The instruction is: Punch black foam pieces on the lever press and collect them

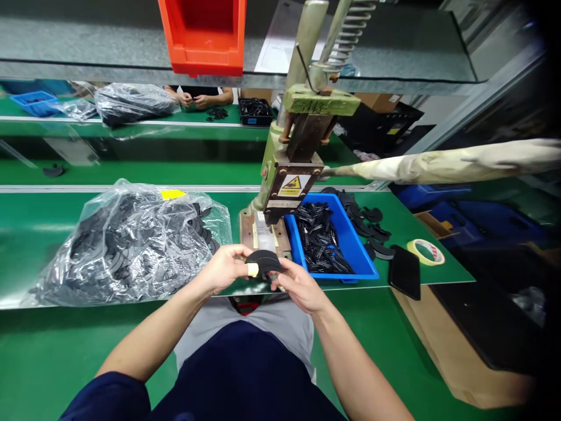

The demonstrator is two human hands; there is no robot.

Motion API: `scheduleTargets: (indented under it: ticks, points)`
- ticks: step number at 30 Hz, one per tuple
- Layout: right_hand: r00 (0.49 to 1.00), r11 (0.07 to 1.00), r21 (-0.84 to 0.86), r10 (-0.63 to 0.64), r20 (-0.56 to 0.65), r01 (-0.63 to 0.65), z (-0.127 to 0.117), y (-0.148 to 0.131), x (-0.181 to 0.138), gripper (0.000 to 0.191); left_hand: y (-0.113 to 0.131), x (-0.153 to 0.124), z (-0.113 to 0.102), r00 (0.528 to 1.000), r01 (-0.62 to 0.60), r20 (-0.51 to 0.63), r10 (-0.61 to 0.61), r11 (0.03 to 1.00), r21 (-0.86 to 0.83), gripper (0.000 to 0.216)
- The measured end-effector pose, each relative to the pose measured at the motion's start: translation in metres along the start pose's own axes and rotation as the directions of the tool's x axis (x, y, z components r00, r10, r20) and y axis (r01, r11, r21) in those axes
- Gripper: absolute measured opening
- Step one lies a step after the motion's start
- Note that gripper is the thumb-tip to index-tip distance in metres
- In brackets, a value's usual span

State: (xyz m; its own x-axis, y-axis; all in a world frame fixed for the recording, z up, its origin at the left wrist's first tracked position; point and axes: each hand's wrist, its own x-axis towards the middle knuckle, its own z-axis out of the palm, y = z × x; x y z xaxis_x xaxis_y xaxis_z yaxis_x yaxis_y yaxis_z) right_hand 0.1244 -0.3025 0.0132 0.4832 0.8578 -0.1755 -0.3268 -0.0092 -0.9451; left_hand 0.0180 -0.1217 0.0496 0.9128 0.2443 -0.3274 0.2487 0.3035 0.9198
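A curved black crescent-shaped part (264, 259) is held level between my two hands, just in front of the press base. My left hand (225, 269), with pale tape round one finger, pinches its left end. At the other end, my right hand (300, 285) grips the part; what else its fingertips may hold is too small to tell. Behind the part stands a green hand press (293, 175) with a yellow warning label. A blue bin (357, 257) of small black pieces sits to the right of the press.
A clear plastic bag (131, 245) full of similar curved parts lies at left. Loose curved parts (372, 216), a black phone (405, 272) and a tape roll (425, 252) lie at right. The press's wrapped lever (438, 165) reaches right. Across the bench are another person's hands (194, 100).
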Motion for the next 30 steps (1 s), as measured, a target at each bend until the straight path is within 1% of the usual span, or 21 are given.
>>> scheduleTargets:
  ticks: [3, 4, 7, 9, 11, 12, 13, 14, 15, 16, 17, 18, 19, 20, 21, 22, 23, 24, 26, 27, 30]
  points:
    - [0.987, 0.990, -0.128, -0.077, -0.143, 0.059, 0.000, -0.002, 0.003, 0.034, -0.002, 0.001, -0.002, 0.999, -0.002, 0.032, 0.003, 0.999, -0.046, 0.044]
    - [0.978, 0.984, -0.165, -0.094, -0.184, 0.064, 0.002, -0.001, 0.005, 0.031, -0.003, 0.001, -0.002, 0.999, -0.007, 0.043, 0.010, 0.998, -0.058, 0.045]
    - [0.953, 0.969, -0.237, -0.133, -0.271, 0.067, 0.006, 0.006, 0.011, 0.035, -0.009, 0.003, -0.004, 0.998, -0.064, 0.022, 0.065, 0.997, -0.040, 0.037]
    - [0.945, 0.961, -0.270, -0.144, -0.294, 0.063, 0.009, 0.010, 0.016, 0.037, -0.014, 0.007, -0.008, 0.992, -0.124, -0.013, 0.125, 0.992, 0.017, 0.029]
    - [0.940, 0.953, -0.300, -0.149, -0.306, 0.053, 0.011, 0.013, 0.021, 0.037, -0.018, 0.013, -0.016, 0.980, -0.195, -0.023, 0.198, 0.975, 0.111, 0.023]
    - [0.937, 0.948, -0.314, -0.152, -0.315, 0.048, 0.012, 0.013, 0.023, 0.038, -0.019, 0.017, -0.022, 0.966, -0.248, -0.027, 0.256, 0.952, 0.178, 0.020]
    - [0.932, 0.944, -0.328, -0.158, -0.327, 0.045, 0.012, 0.013, 0.024, 0.042, -0.018, 0.020, -0.029, 0.940, -0.318, -0.037, 0.339, 0.910, 0.266, 0.017]
    - [0.924, 0.938, -0.342, -0.170, -0.343, 0.046, 0.012, 0.012, 0.025, 0.049, -0.016, 0.022, -0.037, 0.893, -0.400, -0.046, 0.448, 0.836, 0.376, 0.014]
    - [0.913, 0.932, -0.359, -0.187, -0.364, 0.048, 0.011, 0.011, 0.025, 0.057, -0.014, 0.024, -0.046, 0.815, -0.487, -0.040, 0.579, 0.719, 0.496, 0.013]
    - [0.900, 0.925, -0.376, -0.206, -0.385, 0.051, 0.009, 0.009, 0.025, 0.061, -0.010, 0.025, -0.056, 0.705, -0.559, -0.006, 0.709, 0.560, 0.611, 0.014]
    - [0.885, 0.920, -0.389, -0.225, -0.407, 0.055, 0.004, 0.006, 0.024, 0.063, -0.006, 0.026, -0.065, 0.576, -0.603, 0.056, 0.815, 0.378, 0.703, 0.018]
    - [0.867, 0.910, -0.412, -0.245, -0.433, 0.051, -0.004, 0.004, 0.022, 0.061, -0.001, 0.026, -0.074, 0.451, -0.617, 0.134, 0.883, 0.199, 0.761, 0.022]
    - [0.847, 0.895, -0.445, -0.263, -0.462, 0.036, -0.015, 0.000, 0.021, 0.060, 0.003, 0.025, -0.082, 0.346, -0.614, 0.213, 0.914, 0.049, 0.788, 0.025]
    - [0.824, 0.873, -0.488, -0.282, -0.492, 0.007, -0.029, -0.003, 0.020, 0.059, 0.006, 0.024, -0.089, 0.268, -0.602, 0.275, 0.923, -0.063, 0.796, 0.027]
    - [0.782, 0.804, -0.591, -0.323, -0.533, -0.071, -0.045, -0.007, 0.021, 0.060, 0.009, 0.024, -0.095, 0.217, -0.590, 0.318, 0.923, -0.135, 0.796, 0.028]
    - [0.757, 0.686, -0.701, -0.350, -0.552, -0.194, -0.062, -0.011, 0.022, 0.061, 0.010, 0.024, -0.101, 0.189, -0.580, 0.341, 0.921, -0.175, 0.795, 0.029]
    - [0.765, 0.530, -0.792, -0.360, -0.534, -0.303, -0.079, -0.015, 0.024, 0.063, 0.011, 0.024, -0.105, 0.174, -0.577, 0.351, 0.920, -0.193, 0.794, 0.028]
    - [0.771, 0.469, -0.812, -0.349, -0.533, -0.349, -0.095, -0.019, 0.028, 0.063, 0.012, 0.025, -0.110, 0.171, -0.577, 0.353, 0.920, -0.198, 0.793, 0.028]
    - [0.791, 0.390, -0.832, -0.317, -0.523, -0.394, -0.121, -0.023, 0.035, 0.061, 0.011, 0.029, -0.118, 0.176, -0.571, 0.340, 0.924, -0.185, 0.800, 0.027]
    - [0.800, 0.373, -0.835, -0.300, -0.521, -0.404, -0.131, -0.023, 0.039, 0.059, 0.010, 0.031, -0.122, 0.181, -0.562, 0.331, 0.926, -0.179, 0.807, 0.027]
    - [0.846, 0.281, -0.870, -0.246, -0.473, -0.404, -0.149, -0.017, 0.046, 0.052, 0.009, 0.041, -0.138, 0.207, -0.503, 0.305, 0.930, -0.167, 0.848, 0.027]
